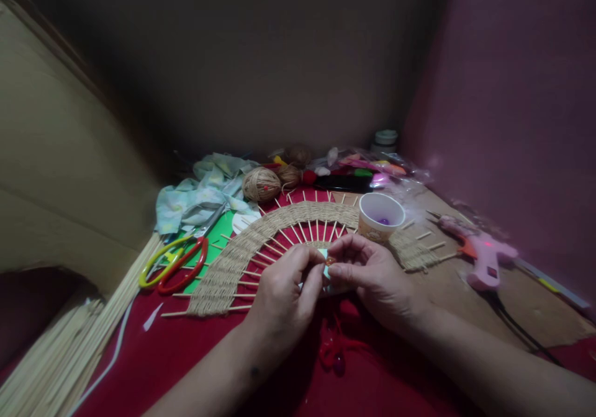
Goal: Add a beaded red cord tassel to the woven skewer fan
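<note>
My left hand (288, 286) and my right hand (379, 277) meet in front of the woven fan shape, both with fingers pinched together. A small orange bead (329, 260) shows at the fingertips of my right hand. What my left fingers pinch is hidden. Behind the fingertips is a bit of pale blue-white material (325, 253). The woven twine arch (218, 280), with thin sticks through it, curves around the far side of my hands. Below them, red cord with purple beads (331, 350) lies on the red cloth. A paper cup (382, 213) with purple beads inside stands beyond my right hand.
Scissors (179, 262) with yellow and red handles lie left, by long sticks (112, 305). Twine balls (262, 184) and patterned cloth (200, 187) sit behind. A pink glue gun (487, 255) with a black cable rests on brown board (493, 324) at right.
</note>
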Demonstrator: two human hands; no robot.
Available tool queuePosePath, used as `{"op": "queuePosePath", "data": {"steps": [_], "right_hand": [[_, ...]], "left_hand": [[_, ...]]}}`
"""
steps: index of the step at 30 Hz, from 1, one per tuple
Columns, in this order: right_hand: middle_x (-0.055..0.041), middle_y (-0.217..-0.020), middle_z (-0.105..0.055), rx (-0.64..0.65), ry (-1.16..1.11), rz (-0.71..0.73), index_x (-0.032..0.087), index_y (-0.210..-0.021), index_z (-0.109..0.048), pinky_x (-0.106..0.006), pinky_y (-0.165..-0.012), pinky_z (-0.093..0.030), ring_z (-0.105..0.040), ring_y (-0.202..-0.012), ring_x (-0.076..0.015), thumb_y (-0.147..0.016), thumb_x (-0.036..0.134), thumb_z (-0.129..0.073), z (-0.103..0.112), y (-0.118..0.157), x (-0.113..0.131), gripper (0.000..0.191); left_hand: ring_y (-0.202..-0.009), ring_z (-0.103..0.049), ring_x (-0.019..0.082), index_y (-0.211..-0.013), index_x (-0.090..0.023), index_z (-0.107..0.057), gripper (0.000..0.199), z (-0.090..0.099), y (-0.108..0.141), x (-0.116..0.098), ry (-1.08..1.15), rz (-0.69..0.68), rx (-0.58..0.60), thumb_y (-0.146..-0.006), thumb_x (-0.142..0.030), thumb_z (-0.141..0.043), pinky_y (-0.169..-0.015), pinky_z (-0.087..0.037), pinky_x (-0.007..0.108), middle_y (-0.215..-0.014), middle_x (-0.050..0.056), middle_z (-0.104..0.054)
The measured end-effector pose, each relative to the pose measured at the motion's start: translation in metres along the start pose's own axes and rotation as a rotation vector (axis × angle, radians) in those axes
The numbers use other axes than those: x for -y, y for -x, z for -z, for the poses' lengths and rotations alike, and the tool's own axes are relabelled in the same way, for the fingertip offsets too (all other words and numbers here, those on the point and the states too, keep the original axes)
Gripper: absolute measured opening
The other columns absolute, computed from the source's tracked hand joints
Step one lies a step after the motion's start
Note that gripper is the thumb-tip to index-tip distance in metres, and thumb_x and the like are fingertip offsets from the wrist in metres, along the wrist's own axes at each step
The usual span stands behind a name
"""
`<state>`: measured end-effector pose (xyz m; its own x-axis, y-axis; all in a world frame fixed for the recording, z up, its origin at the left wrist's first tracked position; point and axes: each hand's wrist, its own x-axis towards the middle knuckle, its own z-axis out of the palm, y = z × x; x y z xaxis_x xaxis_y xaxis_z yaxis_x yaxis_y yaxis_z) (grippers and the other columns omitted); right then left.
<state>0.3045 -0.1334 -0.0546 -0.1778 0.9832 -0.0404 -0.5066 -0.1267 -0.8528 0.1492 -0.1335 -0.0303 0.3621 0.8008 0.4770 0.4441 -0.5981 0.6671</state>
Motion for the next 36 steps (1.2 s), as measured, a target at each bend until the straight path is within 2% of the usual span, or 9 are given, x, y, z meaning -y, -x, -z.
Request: {"op": "queuePosePath", "data": {"steps": [6,9,14,23,31,36], "right_hand": [[0.0020,-0.071,-0.066,-0.019,-0.010,0.011,0.018,-0.079,-0.065,-0.021,-0.060,-0.047,-0.059,-0.063,-0.0087,-0.060,0.017,-0.082,-0.0002,-0.0014,0.0010,0.026],[0.0022,-0.070,-0.066,-0.019,-0.008,0.022,0.018,-0.079,-0.065,-0.021,-0.060,-0.046,-0.059,-0.062,-0.0085,-0.059,0.017,-0.083,0.0000,-0.0012,0.0016,0.026],[0.0031,-0.070,-0.065,-0.020,-0.005,0.034,0.018,-0.079,-0.065,-0.020,-0.060,-0.045,-0.058,-0.062,-0.0073,-0.060,0.017,-0.082,0.0006,-0.0008,0.0026,0.026],[0.0037,-0.069,-0.064,-0.008,-0.015,0.027,0.018,-0.076,-0.063,-0.020,-0.060,-0.048,-0.059,-0.061,-0.0076,-0.059,0.015,-0.082,-0.0010,-0.0003,0.0013,0.026],[0.0018,-0.072,-0.066,-0.005,-0.002,-0.010,0.017,-0.076,-0.062,-0.025,-0.061,-0.052,-0.062,-0.062,-0.0105,-0.060,0.017,-0.082,0.0000,-0.0004,0.0007,0.025],[0.0008,-0.069,-0.066,-0.018,-0.012,-0.036,0.017,-0.074,-0.061,-0.026,-0.060,-0.052,-0.063,-0.060,-0.0115,-0.059,0.018,-0.082,-0.0009,-0.0007,0.0019,0.025]], "left_hand": [[-0.081,-0.065,0.016,-0.102,-0.017,-0.061,0.020,-0.0005,0.0001,0.0005,0.066,0.102,0.067,-0.086,-0.013,-0.050,-0.072,-0.053,0.030,-0.093,0.005,-0.068],[-0.081,-0.065,0.016,-0.101,-0.016,-0.061,0.018,-0.0008,0.0009,0.0004,0.091,0.138,0.074,-0.086,-0.015,-0.050,-0.071,-0.054,0.031,-0.093,0.006,-0.068],[-0.079,-0.065,0.016,-0.095,-0.017,-0.061,0.013,-0.0014,0.0015,0.0011,0.094,0.123,0.051,-0.087,-0.017,-0.050,-0.069,-0.053,0.029,-0.088,0.005,-0.069],[-0.064,-0.060,0.012,-0.082,-0.015,-0.060,0.014,-0.0002,-0.0028,0.0001,0.012,0.028,0.004,-0.085,-0.010,-0.047,-0.061,-0.048,0.025,-0.072,0.002,-0.065],[-0.069,-0.063,0.012,-0.086,-0.016,-0.061,0.014,-0.0014,-0.0010,0.0007,0.018,0.019,0.000,-0.085,-0.010,-0.049,-0.065,-0.050,0.026,-0.078,0.002,-0.067],[-0.081,-0.065,0.014,-0.101,-0.019,-0.059,0.019,-0.0033,0.0032,0.0049,0.128,0.078,0.039,-0.086,-0.011,-0.051,-0.072,-0.053,0.028,-0.092,0.002,-0.068]]}}
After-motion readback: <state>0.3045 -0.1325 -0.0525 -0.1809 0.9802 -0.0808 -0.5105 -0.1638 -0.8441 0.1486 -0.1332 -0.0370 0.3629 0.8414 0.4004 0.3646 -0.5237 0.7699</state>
